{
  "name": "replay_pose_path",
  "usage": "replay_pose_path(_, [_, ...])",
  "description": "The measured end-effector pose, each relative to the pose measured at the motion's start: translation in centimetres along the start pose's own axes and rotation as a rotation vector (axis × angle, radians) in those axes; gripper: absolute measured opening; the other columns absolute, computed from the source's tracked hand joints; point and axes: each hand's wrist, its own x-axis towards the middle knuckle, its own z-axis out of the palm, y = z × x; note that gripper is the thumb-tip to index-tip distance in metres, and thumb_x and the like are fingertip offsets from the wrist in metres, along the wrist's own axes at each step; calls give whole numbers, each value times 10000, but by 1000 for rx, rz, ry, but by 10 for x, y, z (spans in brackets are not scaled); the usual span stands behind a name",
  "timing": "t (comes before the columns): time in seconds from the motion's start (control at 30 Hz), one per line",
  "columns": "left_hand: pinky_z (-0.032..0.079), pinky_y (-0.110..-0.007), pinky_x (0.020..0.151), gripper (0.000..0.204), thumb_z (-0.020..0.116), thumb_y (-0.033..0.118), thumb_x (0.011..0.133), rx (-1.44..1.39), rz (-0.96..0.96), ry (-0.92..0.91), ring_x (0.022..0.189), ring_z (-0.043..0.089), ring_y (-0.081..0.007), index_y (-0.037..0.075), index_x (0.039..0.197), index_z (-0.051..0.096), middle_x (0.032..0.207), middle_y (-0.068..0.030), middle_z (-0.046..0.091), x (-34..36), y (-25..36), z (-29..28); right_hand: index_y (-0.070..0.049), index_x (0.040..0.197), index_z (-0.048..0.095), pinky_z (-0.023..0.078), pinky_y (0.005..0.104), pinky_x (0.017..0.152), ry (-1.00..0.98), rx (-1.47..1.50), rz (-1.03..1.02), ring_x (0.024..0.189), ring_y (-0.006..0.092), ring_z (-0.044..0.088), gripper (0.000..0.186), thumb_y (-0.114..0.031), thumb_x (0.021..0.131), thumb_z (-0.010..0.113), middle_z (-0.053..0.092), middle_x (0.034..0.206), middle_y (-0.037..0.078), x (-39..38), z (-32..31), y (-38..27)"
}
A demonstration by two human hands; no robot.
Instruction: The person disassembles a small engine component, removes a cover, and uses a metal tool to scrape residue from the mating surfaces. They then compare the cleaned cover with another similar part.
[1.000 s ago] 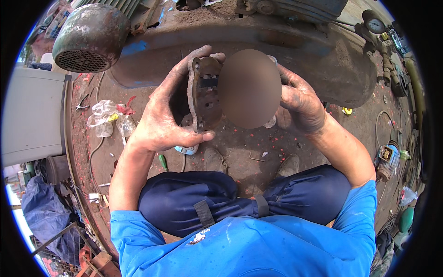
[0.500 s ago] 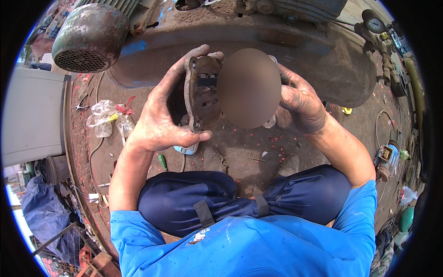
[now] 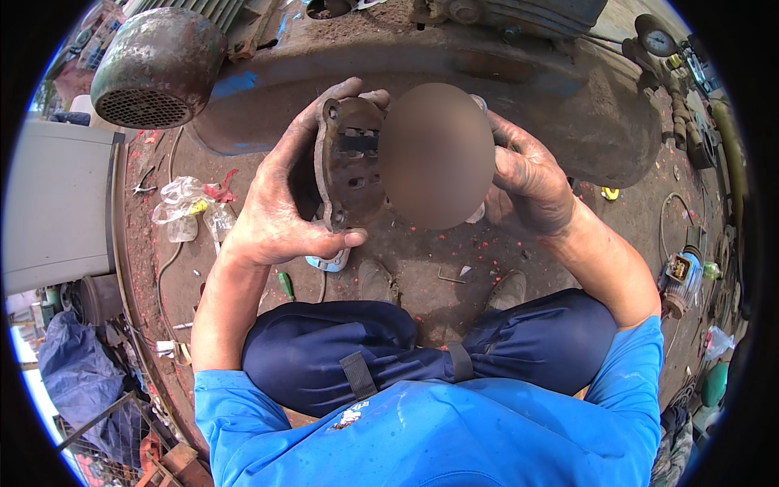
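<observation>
My left hand [image 3: 272, 207] is wrapped round a dark, greasy metal plate [image 3: 350, 174]. The plate stands on edge, with bolt holes at its corners and rows of slots across its face; its exact kind is unclear. Opposite it, my right hand [image 3: 531, 183] grips a metal part [image 3: 479, 104] from the right side. A blurred oval hides most of that part, so only bits of its rim show and its kind cannot be told. Both pieces are held up above my knees, side by side; whether they touch behind the blur cannot be seen.
A large rusty tank [image 3: 584, 122] lies across the far side. A green motor cover with a grille [image 3: 158, 73] is at upper left. On the ground are a plastic bag [image 3: 180, 203], a green-handled tool [image 3: 286, 284], a hex key [image 3: 451, 278] and a blue motor [image 3: 684, 272].
My left hand has shifted slightly left and turned the slotted plate, so more of its face shows. My right hand has hardly moved.
</observation>
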Motion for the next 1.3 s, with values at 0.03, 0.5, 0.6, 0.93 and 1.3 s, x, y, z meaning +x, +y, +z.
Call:
replay_pose_path(0.03, [416,-481,1121,1173,908,93,591,-4,-6,5,1356,465,-299,16,1548,236,1546,-181,365,0,0,0,32,1466,367,520,322,813,-17,-1,10,1021,177,606,771,-349,899,725,599,1194,114,0,-1,-1])
replay_pose_path(0.5, [431,-485,1107,1170,901,93,588,41,-5,4,1345,477,-314,25,1549,237,1538,-192,377,0,0,-2,23,1475,358,502,351,929,-57,23,10,1125,186,580,764,-338,907,720,563,1290,115,-1,-6,0])
replay_pose_path(0.6, [426,-478,1110,1170,903,109,587,59,2,0,1349,473,-311,17,1546,239,1533,-198,384,-1,0,-3,12,1481,353,494,368,967,-55,42,32,1160,195,574,758,-328,910,717,556,1310,116,-2,-5,0])
replay_pose_path(0.93, [411,-447,1120,1175,905,169,590,16,-42,52,1355,471,-297,0,1543,240,1523,-209,401,1,-2,0,-7,1478,365,478,401,1012,-53,32,18,1202,208,562,744,-341,913,716,546,1332,116,-2,-7,1])
replay_pose_path(1.3, [411,-450,1120,1190,915,194,592,1,-76,84,1354,472,-300,0,1545,230,1523,-217,397,1,2,6,-7,1471,378,492,384,989,-27,42,17,1182,197,572,734,-332,910,723,562,1303,100,-2,-6,1])
